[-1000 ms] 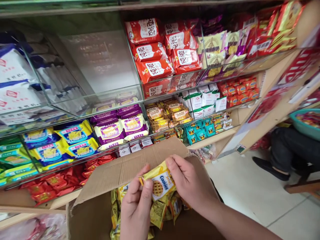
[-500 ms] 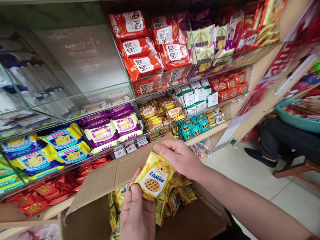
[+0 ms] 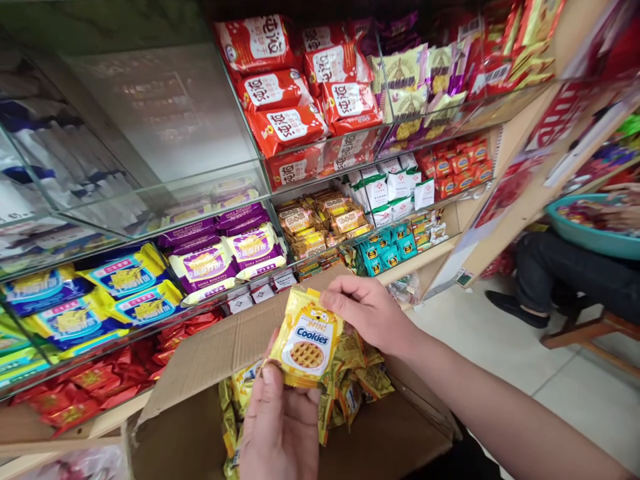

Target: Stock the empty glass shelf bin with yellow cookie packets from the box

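A yellow cookie packet (image 3: 309, 339) with a cartoon animal and the word "Cookies" is held up between both hands, its printed face toward me. My left hand (image 3: 283, 420) grips its lower left edge, thumb in front and fingers behind. At the upper right corner my right hand (image 3: 367, 310) pinches it between thumb and fingers. Below lies an open cardboard box (image 3: 200, 357), one flap leaning toward the shelves. Inside it are several more yellow cookie packets (image 3: 350, 393), partly hidden by my hands.
Glass-fronted shelves ahead hold red biscuit packs (image 3: 290, 127), purple soda biscuits (image 3: 205, 263), blue-yellow packs (image 3: 125, 273), teal packets (image 3: 385, 253) and red packets (image 3: 80, 387). At right, a seated person's leg (image 3: 545, 273) is beside a turquoise basin (image 3: 595, 230) with a hand over it.
The cookie packet has turned more upright and faces me more squarely, still in both hands. My right hand has shifted slightly right. A person's hand now shows at the basin.
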`<move>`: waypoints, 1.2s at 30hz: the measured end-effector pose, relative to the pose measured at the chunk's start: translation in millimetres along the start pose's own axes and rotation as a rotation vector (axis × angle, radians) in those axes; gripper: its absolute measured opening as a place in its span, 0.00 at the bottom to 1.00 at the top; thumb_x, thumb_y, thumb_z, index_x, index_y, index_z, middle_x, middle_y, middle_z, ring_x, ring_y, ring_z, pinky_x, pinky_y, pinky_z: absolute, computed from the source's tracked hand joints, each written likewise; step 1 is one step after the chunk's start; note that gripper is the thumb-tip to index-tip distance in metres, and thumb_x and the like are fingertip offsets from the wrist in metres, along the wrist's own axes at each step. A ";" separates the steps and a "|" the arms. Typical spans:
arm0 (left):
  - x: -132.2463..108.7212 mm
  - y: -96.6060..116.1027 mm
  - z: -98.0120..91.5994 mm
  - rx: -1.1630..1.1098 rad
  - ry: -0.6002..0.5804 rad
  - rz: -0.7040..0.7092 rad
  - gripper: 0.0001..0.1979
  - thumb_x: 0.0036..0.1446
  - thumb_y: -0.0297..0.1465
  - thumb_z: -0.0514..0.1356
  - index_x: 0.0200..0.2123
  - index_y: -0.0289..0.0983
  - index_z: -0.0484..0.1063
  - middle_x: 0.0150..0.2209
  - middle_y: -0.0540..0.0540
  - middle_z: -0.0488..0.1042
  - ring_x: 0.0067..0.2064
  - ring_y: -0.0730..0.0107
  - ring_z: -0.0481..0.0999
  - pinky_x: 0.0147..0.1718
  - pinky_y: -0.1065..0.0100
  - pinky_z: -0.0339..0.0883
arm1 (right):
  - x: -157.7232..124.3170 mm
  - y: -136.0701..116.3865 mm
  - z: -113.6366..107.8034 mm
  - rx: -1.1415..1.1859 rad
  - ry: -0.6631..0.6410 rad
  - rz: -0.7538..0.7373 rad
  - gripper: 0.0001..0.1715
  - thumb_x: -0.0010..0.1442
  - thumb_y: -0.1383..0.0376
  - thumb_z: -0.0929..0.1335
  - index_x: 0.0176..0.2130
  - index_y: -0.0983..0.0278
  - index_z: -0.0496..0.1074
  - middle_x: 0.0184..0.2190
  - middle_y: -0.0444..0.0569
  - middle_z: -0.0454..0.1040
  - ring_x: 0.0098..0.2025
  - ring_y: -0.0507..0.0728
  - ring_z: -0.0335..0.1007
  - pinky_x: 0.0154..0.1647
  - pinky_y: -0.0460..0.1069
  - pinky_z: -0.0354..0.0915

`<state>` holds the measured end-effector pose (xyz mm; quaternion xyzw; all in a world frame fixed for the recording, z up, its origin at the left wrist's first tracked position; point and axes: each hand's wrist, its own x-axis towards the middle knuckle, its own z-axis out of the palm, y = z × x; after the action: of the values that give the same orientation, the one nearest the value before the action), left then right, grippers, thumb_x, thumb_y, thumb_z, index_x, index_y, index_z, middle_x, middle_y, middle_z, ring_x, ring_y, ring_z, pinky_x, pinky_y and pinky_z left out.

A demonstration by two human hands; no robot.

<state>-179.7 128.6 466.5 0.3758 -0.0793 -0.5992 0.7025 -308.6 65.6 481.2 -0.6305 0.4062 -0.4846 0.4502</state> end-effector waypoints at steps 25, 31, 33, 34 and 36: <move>-19.7 -10.2 3.8 0.299 -0.192 0.017 0.34 0.40 0.20 0.63 0.50 0.46 0.56 0.34 0.48 0.79 0.33 0.60 0.78 0.29 0.70 0.74 | 13.6 7.1 -3.1 0.001 -0.081 0.003 0.15 0.56 0.56 0.62 0.25 0.65 0.64 0.20 0.40 0.58 0.22 0.46 0.53 0.19 0.42 0.50; -19.3 -10.1 2.8 0.275 -0.169 -0.029 0.36 0.37 0.20 0.65 0.50 0.47 0.57 0.34 0.49 0.79 0.31 0.58 0.78 0.24 0.73 0.74 | 12.9 4.2 0.1 0.206 -0.100 0.174 0.17 0.53 0.55 0.64 0.24 0.65 0.62 0.15 0.37 0.56 0.16 0.44 0.48 0.13 0.41 0.45; -18.1 -10.5 0.9 0.267 -0.163 -0.054 0.36 0.36 0.20 0.65 0.49 0.46 0.57 0.34 0.50 0.79 0.30 0.57 0.78 0.23 0.73 0.74 | 12.6 1.9 1.0 0.273 -0.107 0.206 0.16 0.53 0.56 0.65 0.23 0.66 0.63 0.15 0.37 0.57 0.15 0.43 0.49 0.12 0.40 0.45; -17.4 -10.7 -0.2 0.263 -0.159 -0.069 0.36 0.36 0.19 0.65 0.49 0.45 0.57 0.33 0.50 0.79 0.30 0.57 0.78 0.23 0.73 0.74 | 12.4 0.7 1.2 0.298 -0.111 0.214 0.16 0.52 0.57 0.65 0.23 0.66 0.63 0.15 0.37 0.58 0.15 0.43 0.49 0.12 0.40 0.45; -16.6 -10.9 -2.2 0.258 -0.151 -0.098 0.35 0.35 0.19 0.66 0.47 0.44 0.57 0.32 0.49 0.79 0.30 0.56 0.78 0.22 0.74 0.74 | 12.1 -1.3 1.0 0.332 -0.120 0.224 0.15 0.51 0.58 0.66 0.22 0.66 0.64 0.15 0.37 0.59 0.16 0.43 0.50 0.12 0.40 0.45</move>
<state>-191.5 144.5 463.8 0.4201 -0.1897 -0.6441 0.6105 -305.0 54.6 485.3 -0.5263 0.3606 -0.4534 0.6224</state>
